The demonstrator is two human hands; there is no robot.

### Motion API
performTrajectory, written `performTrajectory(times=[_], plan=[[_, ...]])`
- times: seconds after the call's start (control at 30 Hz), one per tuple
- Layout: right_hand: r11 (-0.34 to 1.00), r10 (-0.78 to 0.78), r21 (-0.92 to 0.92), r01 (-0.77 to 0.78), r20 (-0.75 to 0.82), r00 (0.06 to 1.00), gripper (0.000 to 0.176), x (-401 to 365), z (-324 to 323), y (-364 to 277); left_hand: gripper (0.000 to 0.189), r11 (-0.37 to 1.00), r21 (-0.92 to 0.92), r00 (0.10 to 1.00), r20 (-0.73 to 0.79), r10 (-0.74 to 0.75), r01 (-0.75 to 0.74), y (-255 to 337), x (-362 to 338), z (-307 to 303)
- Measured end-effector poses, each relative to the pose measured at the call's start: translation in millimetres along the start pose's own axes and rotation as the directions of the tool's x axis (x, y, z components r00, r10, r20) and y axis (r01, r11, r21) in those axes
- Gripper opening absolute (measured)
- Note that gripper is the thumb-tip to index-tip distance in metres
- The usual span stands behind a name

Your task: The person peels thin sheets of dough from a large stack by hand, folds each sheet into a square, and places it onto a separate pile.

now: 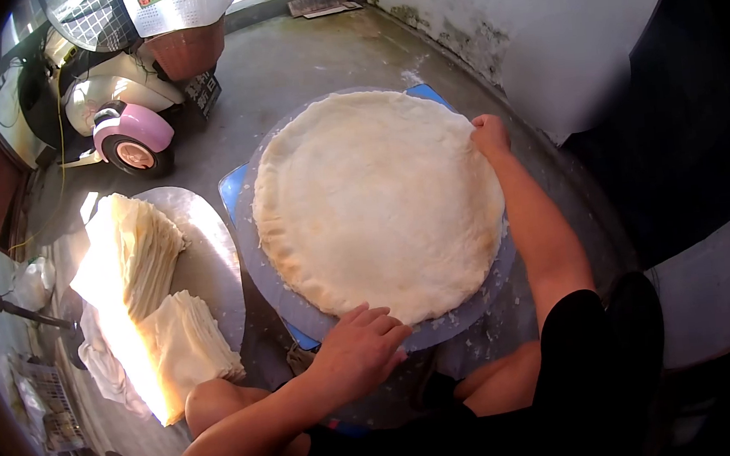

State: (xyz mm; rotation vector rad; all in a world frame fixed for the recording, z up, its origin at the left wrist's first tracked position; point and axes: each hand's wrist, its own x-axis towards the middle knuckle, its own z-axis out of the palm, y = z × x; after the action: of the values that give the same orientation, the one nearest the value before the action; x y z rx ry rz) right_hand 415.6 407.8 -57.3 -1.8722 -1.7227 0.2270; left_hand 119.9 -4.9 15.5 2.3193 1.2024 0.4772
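Observation:
A large round of pale dough (380, 201) lies on a round grey board (250, 237), its rim crimped along the left side. My left hand (362, 348) is at the near edge of the dough, fingers stretched out and slightly apart, with no object in it. At the upper right edge, my right hand (490, 135) has its fingers curled closed against the dough's rim. The fingertips there are partly hidden. Parts of a blue surface (232, 191) stick out from under the board.
Stacks of thin dough sheets (131, 255) sit on another round board (211, 231) at my left. A scooter with a pink fender (138, 126) stands at the upper left. A stained white wall (451, 15) runs along the right.

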Motion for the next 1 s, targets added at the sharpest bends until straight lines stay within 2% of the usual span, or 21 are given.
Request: performTrajectory(times=[0.07,0.13,0.17,0.23,0.37,0.43,0.47,0.53,0.57,0.63,0.67,0.73,0.77,0.83,0.87,0.93,1.0], plan=[[1.000,0.003,0.031,-0.004,0.030,1.000,0.021,0.3,-3.6,-2.3,0.039,1.000,-0.001,1.000,-0.004,0.012,-0.012,1.3,0.1,0.6],[0.997,-0.078,0.015,0.077,0.152,0.985,0.027,-7.0,-15.2,-14.6,0.040,1.000,-0.002,1.000,-0.006,0.023,-0.023,1.2,0.2,0.9],[0.997,-0.078,0.015,0.076,0.153,0.985,0.027,-8.6,-15.7,-14.7,0.040,1.000,0.001,0.999,0.007,0.031,-0.031,0.7,0.4,1.0],[0.998,-0.027,-0.038,0.043,0.343,0.939,0.030,-5.4,-11.0,-2.7,0.040,0.999,0.003,0.999,0.018,0.039,-0.039,0.5,0.2,0.5],[0.993,-0.113,0.059,0.101,0.252,0.961,0.026,-11.9,-4.4,18.3,0.040,0.999,0.016,0.998,0.043,0.041,-0.042,1.4,-2.2,-0.9],[0.981,-0.064,0.194,-0.001,0.330,0.942,0.023,-31.1,-22.3,1.0,0.040,0.999,0.016,0.998,0.047,0.051,-0.051,2.6,-3.3,-1.5],[0.982,-0.064,0.190,0.001,0.326,0.943,0.023,-36.7,-28.1,-7.2,0.040,0.998,0.020,0.997,0.049,0.057,-0.058,3.1,-3.9,-2.1],[0.946,-0.233,0.309,0.100,0.430,0.872,0.019,-48.0,-36.5,-24.0,0.040,0.998,0.021,0.997,0.048,0.065,-0.066,3.0,-4.0,-1.3],[0.947,-0.232,0.306,0.101,0.429,0.873,0.019,-56.0,-41.2,-34.2,0.040,0.997,0.017,0.995,0.065,0.071,-0.072,1.9,-3.7,0.0],[0.901,-0.306,0.423,0.097,0.462,0.832,0.015,-76.7,-57.5,-62.3,0.040,0.996,0.010,0.993,0.081,0.082,-0.083,1.4,-3.4,-0.4],[0.903,-0.305,0.419,0.099,0.460,0.834,0.015,-81.4,-61.3,-66.8,0.040,0.996,0.013,0.993,0.085,0.087,-0.088,1.1,-3.3,-1.5],[0.810,-0.397,0.579,0.088,0.433,0.809,0.011,-86.6,-66.3,-71.3,0.040,0.995,0.017,0.992,0.085,0.092,-0.094,-0.3,-3.2,-2.7],[0.812,-0.397,0.577,0.091,0.432,0.810,0.011,-84.0,-63.3,-63.3,0.040,0.995,0.024,0.993,0.082,0.090,-0.092,-1.2,-3.1,-3.0],[0.767,-0.222,0.639,-0.064,0.357,0.907,0.015,-71.8,-52.2,-33.0,0.039,0.995,0.034,0.993,0.074,0.089,-0.092,-1.3,-3.0,-4.0],[0.768,-0.225,0.638,-0.059,0.354,0.908,0.015,-71.4,-56.5,-25.0,0.038,0.995,0.052,0.994,0.072,0.083,-0.087,-1.0,-3.1,-5.1],[0.801,0.107,0.458,-0.386,0.525,0.845,0.019,-78.1,-64.3,-11.4,0.037,0.994,0.071,0.995,0.060,0.078,-0.082,-1.6,-4.7,-4.6],[0.794,0.141,0.434,-0.426,0.551,0.823,0.019,-87.1,-62.3,-1.9,0.037,0.993,0.083,0.996,0.039,0.083,-0.086,-3.6,-6.7,-2.1]])
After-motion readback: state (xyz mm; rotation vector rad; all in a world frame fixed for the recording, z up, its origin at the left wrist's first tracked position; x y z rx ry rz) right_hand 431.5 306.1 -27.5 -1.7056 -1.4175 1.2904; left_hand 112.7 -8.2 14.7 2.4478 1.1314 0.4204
